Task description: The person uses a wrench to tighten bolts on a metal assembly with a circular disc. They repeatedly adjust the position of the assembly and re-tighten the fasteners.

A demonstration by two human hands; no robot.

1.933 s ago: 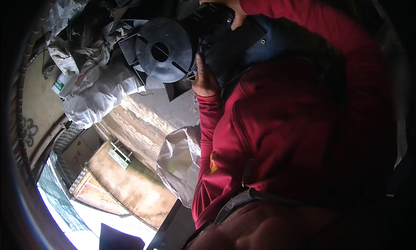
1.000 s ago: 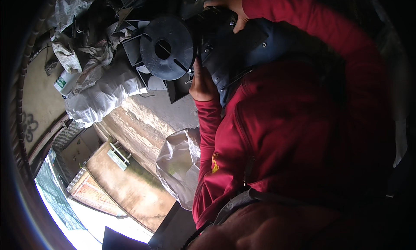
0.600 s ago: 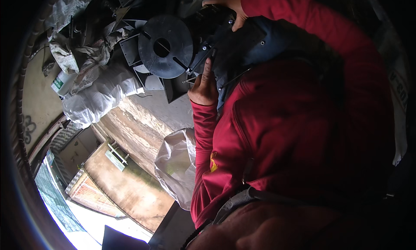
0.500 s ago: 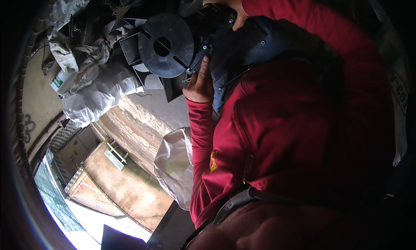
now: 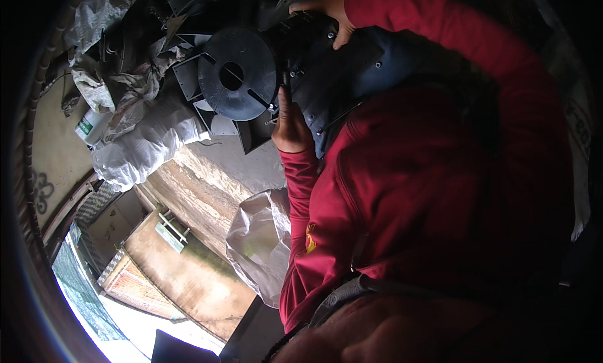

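A dark round metal disc (image 5: 248, 58) with a centre hole and narrow slots sits on a dark metal assembly at the top middle. Beside its right edge is my left hand (image 5: 291, 129), index finger stretched up to a small dark part, the other fingers curled. What the curled fingers hold is hidden. Farther up, my right hand (image 5: 336, 14) grips the dark metal body (image 5: 304, 30) next to the disc, its thumb bent down near a shiny bolt (image 5: 331, 35). Deep shadow hides the body's outline.
Flat dark metal plates (image 5: 254, 133) with holes lie under and around the disc. Crumpled white sacks (image 5: 147, 143) and a white bottle (image 5: 91, 125) are at the left. A pale plastic bag (image 5: 257, 237) stands by my left forearm. A sunlit opening is at the lower left.
My left index finger has shifted left and up along the disc's edge, and the bar it touched is no longer plainly seen. My right hand has moved slightly left, still gripping the body.
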